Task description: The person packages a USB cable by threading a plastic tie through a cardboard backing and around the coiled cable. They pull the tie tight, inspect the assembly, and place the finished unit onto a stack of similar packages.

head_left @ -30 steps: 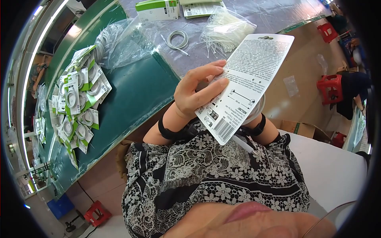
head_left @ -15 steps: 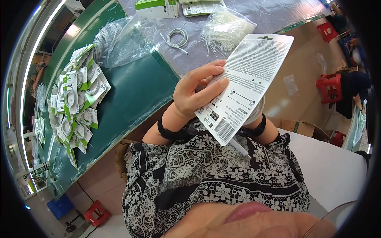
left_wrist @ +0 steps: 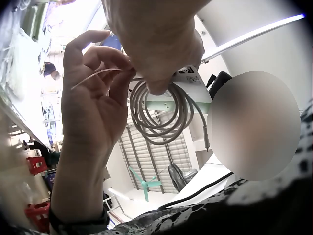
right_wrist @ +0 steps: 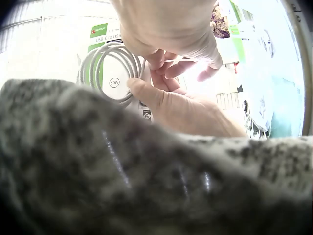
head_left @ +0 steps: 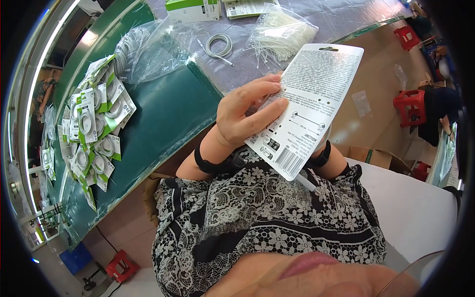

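Observation:
In the head view my left hand (head_left: 250,109) grips the left edge of a printed white card (head_left: 319,89), its text and barcode side facing up. On the card's other side lies a coiled light-grey cable (left_wrist: 136,110), with the left thumb pressing on it in the right wrist view. One cable plug (left_wrist: 206,134) hangs loose past the card. My right hand (left_wrist: 90,105) is hidden behind the card in the head view; in the wrist views its fingertips pinch a thin white cable tie (left_wrist: 95,76) beside the coil.
Carded cables (head_left: 91,123) lie heaped on the green table (head_left: 163,104). Behind them is a bundle of grey cables (head_left: 129,47) in clear plastic. A loose coiled cable (head_left: 218,45), a bag of cable ties (head_left: 284,32) and stacked cards (head_left: 195,11) lie further back. Red stools (head_left: 409,108) stand at right.
The card has tilted slightly and its barcode end has shifted a little right. The hanging plug has swung under it. The left hand keeps its grip.

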A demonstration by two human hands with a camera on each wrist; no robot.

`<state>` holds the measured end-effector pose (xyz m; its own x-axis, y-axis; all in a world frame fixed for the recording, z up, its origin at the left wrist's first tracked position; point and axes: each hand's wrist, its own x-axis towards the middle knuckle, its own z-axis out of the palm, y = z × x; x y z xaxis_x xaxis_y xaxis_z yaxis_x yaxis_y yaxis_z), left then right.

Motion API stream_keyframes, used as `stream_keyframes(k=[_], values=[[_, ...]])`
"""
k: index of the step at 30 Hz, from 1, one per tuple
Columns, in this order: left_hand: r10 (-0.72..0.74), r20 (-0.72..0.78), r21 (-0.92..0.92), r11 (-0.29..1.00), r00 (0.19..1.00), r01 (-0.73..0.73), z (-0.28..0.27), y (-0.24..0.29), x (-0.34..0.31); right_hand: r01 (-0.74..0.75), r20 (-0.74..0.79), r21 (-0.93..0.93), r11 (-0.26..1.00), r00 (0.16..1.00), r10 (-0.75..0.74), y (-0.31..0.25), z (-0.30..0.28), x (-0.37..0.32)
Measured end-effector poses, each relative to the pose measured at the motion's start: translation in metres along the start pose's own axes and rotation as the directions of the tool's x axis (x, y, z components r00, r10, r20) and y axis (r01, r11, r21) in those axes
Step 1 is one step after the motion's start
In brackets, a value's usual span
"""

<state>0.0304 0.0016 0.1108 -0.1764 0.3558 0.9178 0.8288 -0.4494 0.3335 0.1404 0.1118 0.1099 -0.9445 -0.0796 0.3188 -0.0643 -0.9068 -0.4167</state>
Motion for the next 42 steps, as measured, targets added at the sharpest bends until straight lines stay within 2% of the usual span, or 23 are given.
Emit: stream_keyframes(k=[3, 6, 8, 11, 12, 13, 14, 15, 16, 17, 18, 19, 20, 22, 23, 25, 26, 27, 30, 35, 38, 39, 42], values=[[0.034, 0.011, 0.031, 0.999, 0.999, -0.034, 0.0, -0.001, 0.003, -0.027, 0.015, 0.003, 1.0, 1.0, 0.027, -0.001, -0.005, 0.0], [0.072, 0.027, 0.041, 0.996, 0.997, -0.073, -0.002, -0.005, 0.004, 0.079, -0.094, 0.018, 0.997, 0.993, -0.077, 0.004, -0.005, 0.001], [0.092, 0.036, 0.047, 0.994, 0.995, -0.094, -0.002, -0.007, 0.004, 0.059, -0.131, 0.064, 0.996, 0.99, -0.051, 0.008, -0.021, -0.001], [-0.06, -0.062, 0.023, 0.998, 0.996, 0.061, 0.002, -0.012, -0.005, 0.024, -0.201, 0.161, 0.987, 0.98, 0.009, 0.016, -0.048, -0.009], [-0.06, -0.059, 0.027, 0.998, 0.996, 0.062, 0.003, -0.014, -0.008, 0.05, -0.277, -0.108, 0.993, 0.958, -0.078, 0.018, -0.054, -0.012], [-0.329, -0.096, -0.073, 0.944, 0.94, 0.323, 0.005, -0.015, -0.012, 0.049, -0.325, -0.37, 0.928, 0.929, -0.178, 0.02, -0.058, -0.015], [-0.575, -0.106, -0.18, 0.814, 0.811, 0.553, 0.007, -0.017, -0.015, 0.024, -0.342, -0.604, 0.797, 0.895, -0.287, 0.021, -0.058, -0.014], [-0.779, -0.086, -0.285, 0.617, 0.621, 0.733, 0.01, -0.019, -0.019, 0.021, -0.344, -0.6, 0.8, 0.896, -0.282, 0.021, -0.056, -0.013], [-0.781, -0.087, -0.285, 0.615, 0.619, 0.736, 0.014, -0.024, -0.023, 0.011, -0.34, -0.657, 0.754, 0.888, -0.309, 0.02, -0.053, -0.012], [-0.857, -0.06, -0.501, 0.47, 0.512, 0.727, 0.019, -0.03, -0.025, 0.0, -0.334, -0.711, 0.703, 0.88, -0.338, 0.018, -0.047, -0.01], [-0.915, -0.001, -0.686, 0.295, 0.404, 0.665, 0.025, -0.036, -0.028, -0.013, -0.329, -0.761, 0.649, 0.87, -0.368, 0.017, -0.042, -0.009], [-0.949, 0.084, -0.826, 0.104, 0.303, 0.554, 0.029, -0.038, -0.032, -0.015, -0.334, -0.76, 0.65, 0.867, -0.371, 0.017, -0.04, -0.008], [-0.949, 0.09, -0.825, 0.099, 0.302, 0.557, 0.031, -0.04, -0.038, -0.021, -0.315, -0.815, 0.579, 0.854, -0.413, 0.016, -0.039, -0.004], [-0.967, 0.089, -0.822, 0.064, 0.238, 0.566, 0.034, -0.042, -0.043, -0.036, -0.259, -0.906, 0.421, 0.834, -0.487, 0.012, -0.041, 0.004], [-0.975, 0.086, -0.82, 0.048, 0.205, 0.57, 0.035, -0.042, -0.043, -0.035, -0.259, -0.906, 0.422, 0.834, -0.487, 0.009, -0.043, 0.005], [-0.974, 0.075, -0.809, 0.067, 0.215, 0.584, 0.037, -0.039, -0.045, -0.016, 0.036, -0.995, -0.094, 0.848, -0.529, 0.003, -0.049, 0.007], [-0.972, 0.066, -0.798, 0.085, 0.226, 0.597, 0.038, -0.037, -0.045, -0.002, 0.182, -0.936, -0.351, 0.852, -0.492, 0.0, -0.051, 0.009], [-0.97, 0.057, -0.785, 0.104, 0.238, 0.61, 0.038, -0.034, -0.043, -0.001, 0.184, -0.936, -0.351, 0.851, -0.492, -0.003, -0.053, 0.012], [-0.956, 0.08, -0.785, 0.114, 0.282, 0.609, 0.037, -0.024, -0.034, 0.038, 0.373, -0.794, -0.607, 0.818, -0.437, -0.013, -0.053, 0.022], [-0.936, 0.043, -0.811, 0.172, 0.351, 0.56, 0.04, -0.022, -0.033, 0.01, 0.336, -0.807, -0.591, 0.831, -0.445, -0.015, -0.064, 0.016], [-0.931, 0.008, -0.763, 0.229, 0.364, 0.604, 0.041, -0.026, -0.033, -0.066, 0.037, -0.989, -0.136, 0.768, -0.64, -0.003, -0.063, 0.012], [-0.928, -0.01, -0.737, 0.259, 0.373, 0.624, 0.041, -0.027, -0.033, -0.07, 0.034, -0.988, -0.135, 0.765, -0.643, -0.004, -0.061, 0.011], [-0.928, 0.018, -0.73, 0.242, 0.372, 0.64, 0.042, -0.027, -0.032, -0.007, -0.23, -0.936, 0.351, 0.768, -0.598, -0.009, -0.056, 0.01]])
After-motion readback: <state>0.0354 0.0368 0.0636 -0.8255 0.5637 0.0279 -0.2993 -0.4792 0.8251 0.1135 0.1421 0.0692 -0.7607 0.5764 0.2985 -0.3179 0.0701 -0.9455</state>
